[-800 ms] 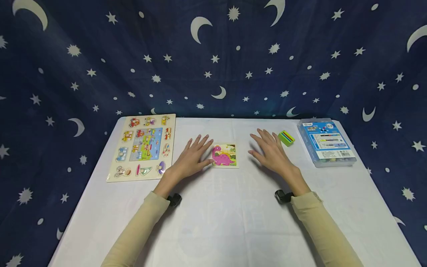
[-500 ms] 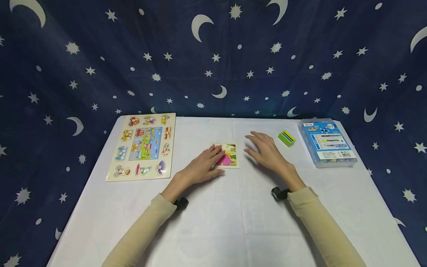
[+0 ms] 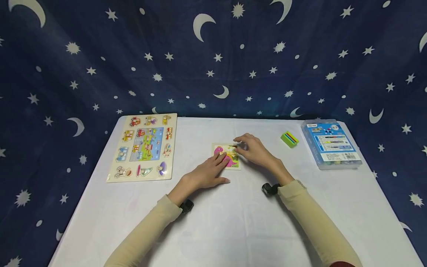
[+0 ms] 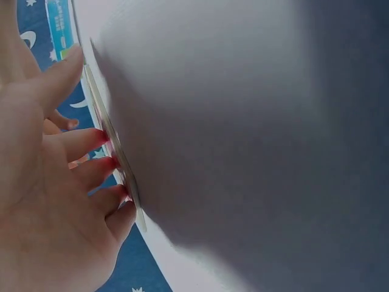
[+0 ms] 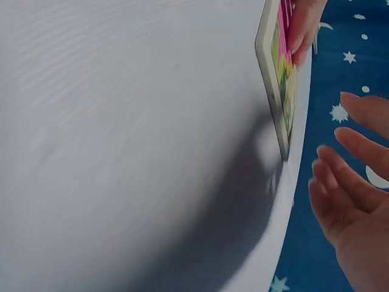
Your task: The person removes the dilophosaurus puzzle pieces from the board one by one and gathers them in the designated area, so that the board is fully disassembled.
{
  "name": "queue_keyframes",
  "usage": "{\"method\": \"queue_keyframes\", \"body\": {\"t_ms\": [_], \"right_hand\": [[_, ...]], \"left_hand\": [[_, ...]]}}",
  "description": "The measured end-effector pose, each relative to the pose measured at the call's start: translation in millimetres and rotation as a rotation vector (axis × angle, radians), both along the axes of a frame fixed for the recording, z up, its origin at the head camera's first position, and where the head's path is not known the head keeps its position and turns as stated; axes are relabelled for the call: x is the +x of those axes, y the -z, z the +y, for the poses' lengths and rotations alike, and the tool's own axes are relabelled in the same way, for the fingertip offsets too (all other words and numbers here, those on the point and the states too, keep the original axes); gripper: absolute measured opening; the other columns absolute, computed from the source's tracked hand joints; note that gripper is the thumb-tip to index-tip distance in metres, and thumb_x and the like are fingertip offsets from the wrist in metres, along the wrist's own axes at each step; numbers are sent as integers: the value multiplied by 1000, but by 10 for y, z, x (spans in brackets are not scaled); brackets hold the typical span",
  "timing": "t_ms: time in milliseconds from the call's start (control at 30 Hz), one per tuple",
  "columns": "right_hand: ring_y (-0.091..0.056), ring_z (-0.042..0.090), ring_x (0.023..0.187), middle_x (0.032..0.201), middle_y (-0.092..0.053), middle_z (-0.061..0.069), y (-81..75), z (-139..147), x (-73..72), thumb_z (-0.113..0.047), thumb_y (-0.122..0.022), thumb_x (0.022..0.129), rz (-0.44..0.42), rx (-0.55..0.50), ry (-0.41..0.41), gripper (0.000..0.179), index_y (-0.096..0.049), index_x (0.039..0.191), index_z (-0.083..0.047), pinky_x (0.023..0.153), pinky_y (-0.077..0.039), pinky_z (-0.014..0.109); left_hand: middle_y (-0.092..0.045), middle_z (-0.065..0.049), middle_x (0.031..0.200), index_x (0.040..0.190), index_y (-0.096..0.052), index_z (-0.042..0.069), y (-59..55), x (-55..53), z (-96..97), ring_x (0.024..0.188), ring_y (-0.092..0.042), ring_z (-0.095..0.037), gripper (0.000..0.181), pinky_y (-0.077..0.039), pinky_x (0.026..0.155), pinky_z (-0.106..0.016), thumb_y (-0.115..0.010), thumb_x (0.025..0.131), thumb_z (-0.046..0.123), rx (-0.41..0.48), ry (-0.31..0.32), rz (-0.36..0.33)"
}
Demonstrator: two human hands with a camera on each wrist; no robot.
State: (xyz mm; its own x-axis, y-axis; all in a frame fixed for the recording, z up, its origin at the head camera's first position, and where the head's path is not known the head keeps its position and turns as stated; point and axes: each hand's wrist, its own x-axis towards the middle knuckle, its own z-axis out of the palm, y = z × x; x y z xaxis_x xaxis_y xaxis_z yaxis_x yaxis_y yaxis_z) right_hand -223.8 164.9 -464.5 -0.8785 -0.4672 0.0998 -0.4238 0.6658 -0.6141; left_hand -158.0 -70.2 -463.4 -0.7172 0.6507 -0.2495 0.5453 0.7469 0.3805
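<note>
A small square jigsaw puzzle (image 3: 231, 150) with a pink dinosaur lies flat mid-table in the head view. My left hand (image 3: 208, 173) rests its extended fingertips on the dinosaur picture, thumb spread toward me. The left wrist view shows those fingers (image 4: 91, 173) pressing on the puzzle's face, its thin edge (image 4: 124, 164) seen side-on. At the upper right corner hovers my right hand (image 3: 257, 152), fingers bent and thumb apart. In the right wrist view its fingers (image 5: 346, 173) hold nothing and stand just off the board's corner (image 5: 284, 143).
A wooden peg puzzle board (image 3: 113, 168) with vehicle pieces lies at the left. To the right are a green block with coloured stripes (image 3: 289, 139) and a clear plastic case (image 3: 331, 144) with a blue label. A dark star-and-moon curtain (image 3: 186, 81) hangs behind the table.
The left hand has moved right and onto the dinosaur puzzle. The right hand has come left from beside the green block to the puzzle's upper right corner, its fingers bending.
</note>
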Motion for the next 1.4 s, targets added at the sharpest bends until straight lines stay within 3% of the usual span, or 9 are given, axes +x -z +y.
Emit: {"method": "queue_keyframes", "body": {"t_ms": [200,567,800,1133,1400], "right_hand": [[-64,22,91,107,-71,11,37,-177,-111,-16,-76,94,-78,-27,-32,31,-74,121,-2,82,-51,36],[-63,21,92,107,-73,10,87,-349,-254,-10,-71,94,-159,-22,-90,26,-76,119,-4,89,-53,38],[-57,19,84,101,-72,9,100,-391,-288,-7,-70,95,-148,21,-115,23,-77,117,-4,79,-47,31],[-56,19,84,100,-71,9,103,-413,-344,-7,-68,95,-178,33,-99,24,-78,117,-5,77,-47,29],[-57,20,89,108,-73,11,100,-409,-370,-6,-64,95,-226,12,-84,24,-78,116,-4,82,-49,31]], "left_hand": [[-14,-12,173,164,-24,8,10,8,-5,160,-10,-35,84,-20,129,-47,-58,102,52,-10,-1,-7],[-10,-11,174,164,-22,8,16,5,-7,161,-7,-32,86,-20,129,-47,-59,101,53,-30,9,-9],[-8,-11,174,165,-20,9,8,24,0,161,-6,-31,90,-18,129,-46,-61,99,54,-47,22,-6],[-5,-11,174,166,-16,8,-7,-12,-14,161,-4,-30,104,-17,130,-45,-70,92,57,-74,43,-12],[-5,-10,174,166,-16,9,9,-19,-14,161,-4,-30,103,-16,130,-44,-70,92,58,-83,45,-13]]}}
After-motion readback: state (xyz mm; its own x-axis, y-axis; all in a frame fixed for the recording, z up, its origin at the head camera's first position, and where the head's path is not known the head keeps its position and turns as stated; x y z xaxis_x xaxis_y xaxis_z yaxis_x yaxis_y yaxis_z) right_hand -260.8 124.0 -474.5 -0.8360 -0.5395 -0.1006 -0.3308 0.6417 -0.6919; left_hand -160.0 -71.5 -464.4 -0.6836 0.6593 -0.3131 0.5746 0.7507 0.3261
